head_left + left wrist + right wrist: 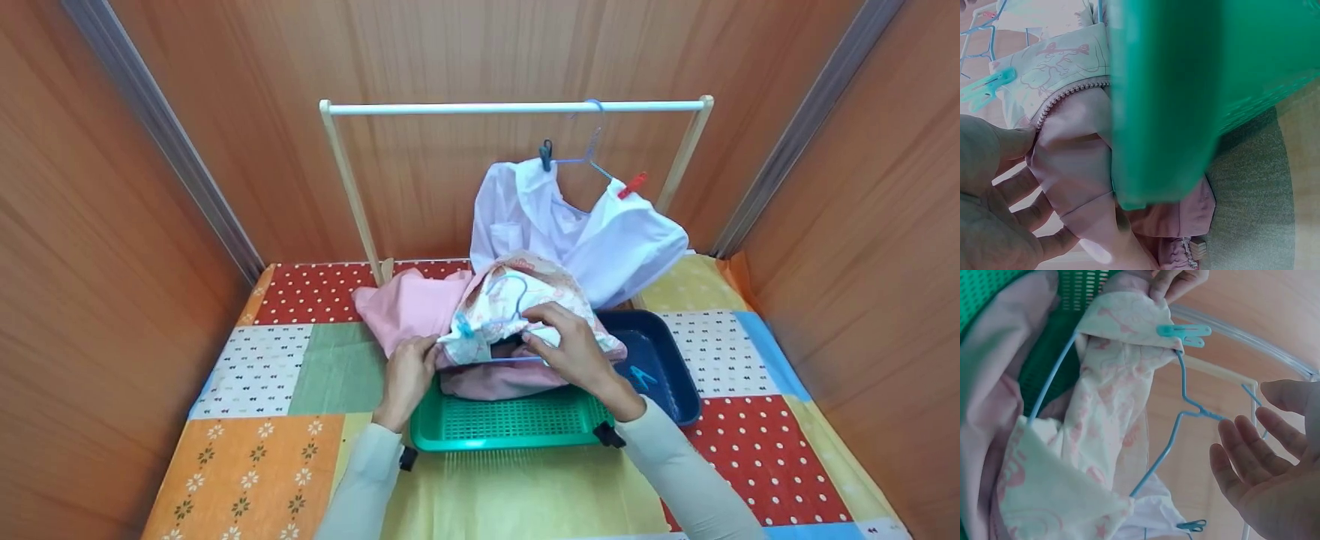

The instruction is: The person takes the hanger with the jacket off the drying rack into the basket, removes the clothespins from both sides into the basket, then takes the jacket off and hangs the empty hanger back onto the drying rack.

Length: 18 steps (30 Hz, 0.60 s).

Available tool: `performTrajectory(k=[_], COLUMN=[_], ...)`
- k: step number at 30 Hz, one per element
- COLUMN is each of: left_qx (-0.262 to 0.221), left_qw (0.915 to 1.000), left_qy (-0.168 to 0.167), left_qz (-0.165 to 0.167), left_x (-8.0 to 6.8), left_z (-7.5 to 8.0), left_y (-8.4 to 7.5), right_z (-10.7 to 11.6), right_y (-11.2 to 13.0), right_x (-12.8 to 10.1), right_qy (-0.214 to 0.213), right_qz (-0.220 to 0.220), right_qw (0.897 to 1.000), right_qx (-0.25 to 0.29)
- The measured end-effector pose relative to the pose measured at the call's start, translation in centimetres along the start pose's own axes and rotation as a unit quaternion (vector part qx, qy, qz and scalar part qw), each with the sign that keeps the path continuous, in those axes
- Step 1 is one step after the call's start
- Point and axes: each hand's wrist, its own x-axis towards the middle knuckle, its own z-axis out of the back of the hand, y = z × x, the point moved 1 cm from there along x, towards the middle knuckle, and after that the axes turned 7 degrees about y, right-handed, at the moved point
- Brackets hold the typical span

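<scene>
A white garment with a pink print (517,300) lies on a light blue wire hanger (512,289) over the green basket (510,427). A blue clothespin (463,328) pins its left shoulder. My left hand (420,356) pinches the fabric edge just below that clothespin (1185,331), with a plain pink garment (1078,169) against its fingers (1022,188). My right hand (551,334) hovers over the garment's right side. In the right wrist view the right hand (1258,461) is open, its fingers just off the hanger's hook (1196,410).
A white shirt (570,232) hangs from a clipped hanger on the white rail (517,108) of a wooden rack. A dark blue tray (671,375) with a blue clothespin (641,375) sits right of the basket. A patchwork cloth (255,367) covers the table; wooden walls enclose it.
</scene>
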Motion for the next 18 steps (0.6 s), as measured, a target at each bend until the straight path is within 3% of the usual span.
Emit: performTrajectory(k=[11,18], left_qx=[0.000,0.006], left_qw=[1.0000,0.9996], left_qy=[-0.007,-0.016], left_qz=[-0.005,-0.022], left_x=[0.1,-0.1], left_z=[0.2,0.0], left_y=[0.2,0.2], right_z=[-2.6,-3.9], right_y=[0.9,1.0], right_x=[2.4,3.3], right_qy=[0.028,0.035], right_qz=[0.016,0.030], right_qw=[0.999,0.997], right_qx=[-0.011,-0.059])
